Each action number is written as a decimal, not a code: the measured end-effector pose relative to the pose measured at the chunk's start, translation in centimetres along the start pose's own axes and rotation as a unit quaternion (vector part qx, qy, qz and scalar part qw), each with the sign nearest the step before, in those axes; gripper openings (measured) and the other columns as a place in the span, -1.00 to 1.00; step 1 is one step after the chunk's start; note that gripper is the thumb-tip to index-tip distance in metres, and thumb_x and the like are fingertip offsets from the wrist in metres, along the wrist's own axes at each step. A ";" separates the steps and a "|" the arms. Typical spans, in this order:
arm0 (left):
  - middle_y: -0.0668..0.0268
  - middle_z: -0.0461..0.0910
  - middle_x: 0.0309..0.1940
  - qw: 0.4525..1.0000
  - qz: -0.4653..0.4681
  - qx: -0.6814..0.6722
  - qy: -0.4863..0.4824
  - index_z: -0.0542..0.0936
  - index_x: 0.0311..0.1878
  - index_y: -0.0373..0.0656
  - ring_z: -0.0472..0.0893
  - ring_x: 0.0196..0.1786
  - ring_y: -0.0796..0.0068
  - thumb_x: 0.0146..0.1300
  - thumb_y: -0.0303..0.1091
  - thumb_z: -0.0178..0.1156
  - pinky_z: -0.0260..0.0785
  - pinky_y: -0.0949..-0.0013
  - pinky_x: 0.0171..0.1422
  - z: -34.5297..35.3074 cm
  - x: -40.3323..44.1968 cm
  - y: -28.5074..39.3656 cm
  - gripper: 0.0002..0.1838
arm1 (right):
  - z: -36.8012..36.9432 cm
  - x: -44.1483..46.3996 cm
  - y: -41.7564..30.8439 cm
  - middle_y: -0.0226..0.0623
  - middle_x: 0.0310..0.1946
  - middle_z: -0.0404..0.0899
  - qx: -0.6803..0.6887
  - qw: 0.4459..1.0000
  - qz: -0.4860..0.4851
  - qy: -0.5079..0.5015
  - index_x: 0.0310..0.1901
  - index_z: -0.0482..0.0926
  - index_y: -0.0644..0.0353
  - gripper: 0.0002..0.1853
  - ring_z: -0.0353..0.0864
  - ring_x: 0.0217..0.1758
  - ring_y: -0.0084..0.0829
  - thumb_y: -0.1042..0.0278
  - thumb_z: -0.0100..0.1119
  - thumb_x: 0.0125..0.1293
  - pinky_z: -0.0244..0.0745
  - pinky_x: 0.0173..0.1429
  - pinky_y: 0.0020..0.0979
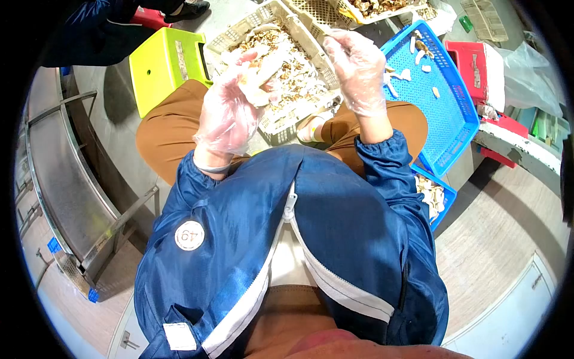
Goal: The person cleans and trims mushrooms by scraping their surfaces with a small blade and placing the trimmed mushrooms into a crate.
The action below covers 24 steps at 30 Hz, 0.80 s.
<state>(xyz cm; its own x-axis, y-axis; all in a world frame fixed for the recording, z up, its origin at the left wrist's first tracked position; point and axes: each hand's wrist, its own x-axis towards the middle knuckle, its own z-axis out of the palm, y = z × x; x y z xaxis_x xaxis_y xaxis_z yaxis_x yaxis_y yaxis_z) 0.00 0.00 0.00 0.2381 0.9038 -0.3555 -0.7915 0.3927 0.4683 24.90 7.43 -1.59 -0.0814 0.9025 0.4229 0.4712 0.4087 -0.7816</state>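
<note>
My left hand, in a clear plastic glove, is closed around a pale mushroom piece above a cream crate. That crate stands between my knees and is filled with pale and brown mushroom pieces. My right hand, gloved the same way, is raised over the crate's right edge. Its fingertips are pinched together, and whatever may be between them is too small to make out. Beside it lies a shallow blue basket with several pale pieces scattered inside.
A lime green stool stands left of the crate. Red stools are at the right. A smaller blue basket of pale pieces sits under the large one. Another person's dark sleeve shows upper left; a metal frame is below.
</note>
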 end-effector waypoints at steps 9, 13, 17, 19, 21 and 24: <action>0.22 0.47 0.33 0.925 0.186 0.332 0.005 0.33 0.60 -0.20 0.48 0.41 0.35 0.25 -0.54 0.41 0.34 0.26 0.53 1.5 -0.3 -0.6 -0.17 | 0.0 0.1 -5.5 -0.22 -0.18 0.75 0.129 0.976 -0.084 -0.155 -0.25 0.75 0.22 -0.88 0.77 -0.19 -0.14 0.37 0.45 0.29 0.67 -0.07 -0.25; 0.22 0.49 0.35 0.860 0.251 0.444 -0.023 0.36 0.59 -0.19 0.45 0.44 0.35 0.17 -0.54 0.49 0.28 0.22 0.59 1.4 -0.2 -1.1 -0.11 | 0.7 0.0 -6.3 -0.26 -0.21 0.73 0.116 0.974 -0.123 -0.150 -0.28 0.74 0.18 -0.91 0.76 -0.19 -0.16 0.40 0.46 0.23 0.65 -0.07 -0.19; 0.23 0.51 0.33 0.824 0.300 0.479 -0.038 0.38 0.57 -0.19 0.49 0.39 0.36 0.14 -0.51 0.51 0.29 0.23 0.57 0.6 0.2 -1.3 -0.11 | 0.8 -0.1 -6.3 -0.28 -0.21 0.72 0.078 0.975 -0.155 -0.137 -0.27 0.71 0.16 -0.90 0.75 -0.19 -0.14 0.40 0.45 0.23 0.64 -0.08 -0.17; 0.24 0.52 0.32 0.821 0.293 0.489 -0.038 0.42 0.54 -0.20 0.50 0.37 0.37 0.12 -0.50 0.52 0.30 0.25 0.55 0.5 0.2 -1.1 -0.13 | 0.9 -0.3 -6.2 -0.30 -0.22 0.73 0.066 0.977 -0.154 -0.134 -0.25 0.70 0.14 -0.90 0.75 -0.19 -0.12 0.39 0.44 0.24 0.64 -0.10 -0.16; 0.24 0.52 0.31 0.832 0.288 0.471 -0.045 0.43 0.53 -0.20 0.50 0.37 0.38 0.11 -0.49 0.53 0.30 0.25 0.54 0.5 0.2 -1.1 -0.13 | 1.3 -0.5 -5.9 -0.28 -0.23 0.73 0.064 0.978 -0.154 -0.128 -0.23 0.69 0.13 -0.90 0.75 -0.21 -0.12 0.39 0.42 0.26 0.62 -0.13 -0.14; 0.26 0.51 0.33 0.812 0.291 0.504 -0.044 0.42 0.55 -0.20 0.49 0.40 0.38 0.12 -0.53 0.51 0.32 0.25 0.55 0.4 0.4 -1.0 -0.13 | 1.1 -0.5 -5.9 -0.26 -0.27 0.72 0.036 0.981 -0.149 -0.120 -0.20 0.69 0.10 -0.90 0.74 -0.24 -0.12 0.38 0.41 0.28 0.60 -0.17 -0.13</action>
<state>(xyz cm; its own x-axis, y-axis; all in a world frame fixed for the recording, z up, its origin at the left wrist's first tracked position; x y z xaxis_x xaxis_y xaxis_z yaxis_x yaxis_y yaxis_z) 1.14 0.02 -0.32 0.0638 0.9771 0.2029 0.0687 -0.2071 0.9759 21.20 4.72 2.28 -0.4145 0.7436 0.5247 0.3330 0.6605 -0.6730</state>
